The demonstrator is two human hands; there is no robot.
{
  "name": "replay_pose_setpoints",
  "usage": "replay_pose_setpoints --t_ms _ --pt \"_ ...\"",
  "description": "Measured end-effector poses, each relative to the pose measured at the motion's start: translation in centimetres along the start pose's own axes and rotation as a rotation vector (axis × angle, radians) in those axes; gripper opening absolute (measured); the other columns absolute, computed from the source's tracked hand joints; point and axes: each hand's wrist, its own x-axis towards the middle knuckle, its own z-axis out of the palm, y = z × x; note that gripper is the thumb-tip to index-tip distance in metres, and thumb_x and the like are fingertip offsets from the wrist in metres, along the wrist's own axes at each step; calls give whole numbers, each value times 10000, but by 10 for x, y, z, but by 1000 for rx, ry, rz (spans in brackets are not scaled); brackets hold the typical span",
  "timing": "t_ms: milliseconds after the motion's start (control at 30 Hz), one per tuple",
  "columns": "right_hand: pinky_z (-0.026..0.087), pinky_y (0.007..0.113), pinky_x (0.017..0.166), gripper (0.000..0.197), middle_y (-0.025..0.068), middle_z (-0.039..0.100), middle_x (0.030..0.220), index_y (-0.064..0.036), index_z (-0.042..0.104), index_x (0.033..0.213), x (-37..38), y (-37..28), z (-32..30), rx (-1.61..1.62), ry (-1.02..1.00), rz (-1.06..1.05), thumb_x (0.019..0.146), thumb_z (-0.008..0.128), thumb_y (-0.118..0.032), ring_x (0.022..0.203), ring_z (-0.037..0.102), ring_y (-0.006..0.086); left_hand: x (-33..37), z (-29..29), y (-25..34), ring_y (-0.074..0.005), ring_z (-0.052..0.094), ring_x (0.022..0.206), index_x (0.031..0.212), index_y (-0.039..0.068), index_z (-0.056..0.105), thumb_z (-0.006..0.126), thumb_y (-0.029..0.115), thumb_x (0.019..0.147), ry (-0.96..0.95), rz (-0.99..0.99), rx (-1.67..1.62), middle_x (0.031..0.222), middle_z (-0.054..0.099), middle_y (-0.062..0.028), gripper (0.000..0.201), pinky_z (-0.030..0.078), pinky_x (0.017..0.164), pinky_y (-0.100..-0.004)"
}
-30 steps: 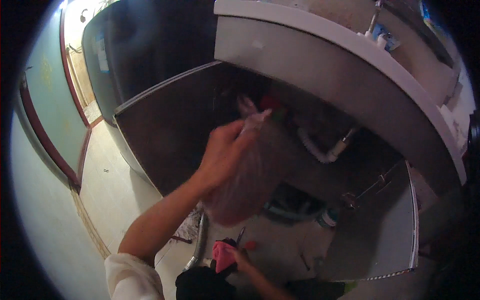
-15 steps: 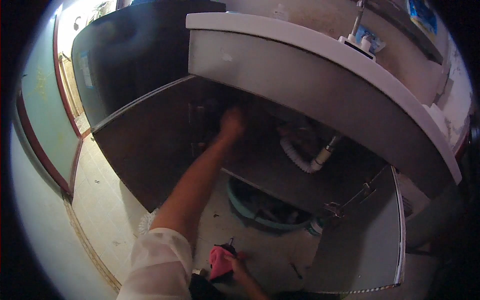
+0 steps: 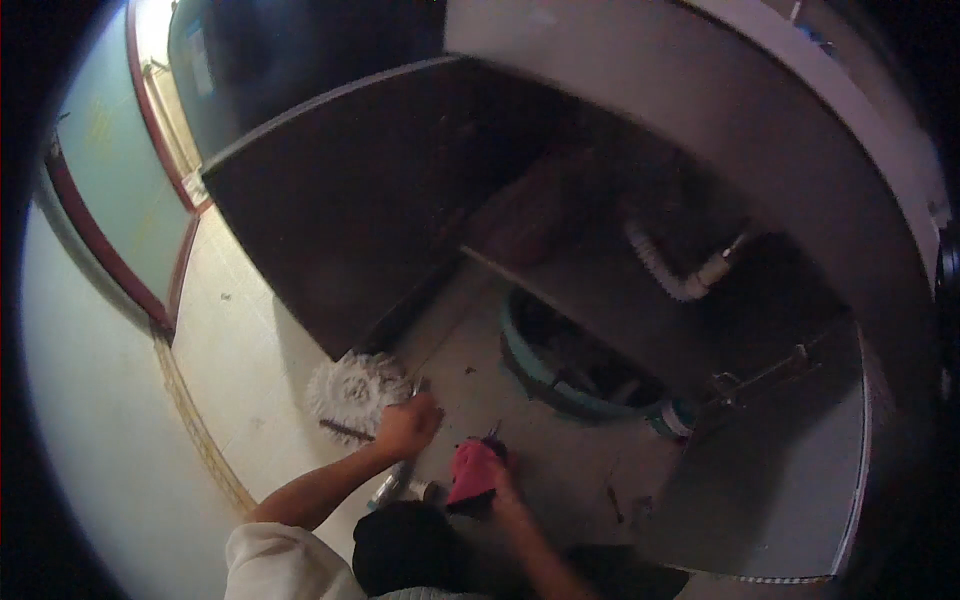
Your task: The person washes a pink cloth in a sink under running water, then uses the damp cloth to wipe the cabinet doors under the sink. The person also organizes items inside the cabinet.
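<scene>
My left hand [image 3: 408, 424] is low over the floor beside a round white mop head [image 3: 355, 393], its fingers closed. A shiny metallic piece [image 3: 420, 386] shows just past the fingers, and a pale tube-like part [image 3: 400, 478] lies below the wrist; what the fingers grip is too dim to name. My right hand [image 3: 505, 488] holds a pink cloth pouch [image 3: 473, 470] with a dark lower edge. A thin metal tip [image 3: 495, 430] pokes out of its top. Above both hands stands the open cabinet with a white corrugated drain hose [image 3: 655, 262] inside.
The left cabinet door [image 3: 330, 200] and right door [image 3: 770, 460] both hang open. A green basin [image 3: 530, 365] with dark contents sits under the cabinet, next to a small tub [image 3: 672, 418]. A thin dark tool [image 3: 614, 505] lies on the floor at right.
My left hand has come out of the cabinet and down to the floor by the mop head. The right hand still holds the pink pouch. The view has tilted downward.
</scene>
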Motion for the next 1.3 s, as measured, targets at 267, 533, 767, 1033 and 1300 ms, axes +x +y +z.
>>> replay_pose_setpoints --t_ms 267,533,767,1033,1300 --pt "474 348 770 392 34 566 1012 -106 492 1120 1 -13 -2 -71 244 -200 762 603 -221 869 562 208 34 -26 37 -361 545 802 942 41 529 615 216 764 176 306 -20 897 554 -172 264 449 668 -433" --pt "466 340 784 405 47 556 1030 -91 483 1135 0 -15 0 1 102 -158 762 600 -198 904 547 198 201 -26 183 -311 458 1085 1051 38 514 596 197 757 64 1004 227 1155 489 -158 344 384 913 -399" --pt "460 333 796 416 58 548 1046 -78 475 1147 -17 -54 7 58 32 -283 763 599 -178 934 534 190 327 42 244 -304 468 1111 1143 49 528 449 238 849 -296 828 489 1115 535 -191 358 368 946 -391" --pt "447 327 823 474 76 513 1107 -51 425 1214 -112 -183 76 -46 107 -786 775 579 -144 1002 504 181 421 82 203 -310 477 1085 1137 41 524 449 215 848 -33 615 354 1104 535 -196 346 379 921 -396" --pt "421 315 833 417 59 507 1094 -51 477 1150 -127 -259 85 132 399 -1300 766 592 -166 976 495 178 435 79 203 -316 486 1060 1132 34 520 448 192 847 20 517 300 1093 535 -200 334 390 897 -401"
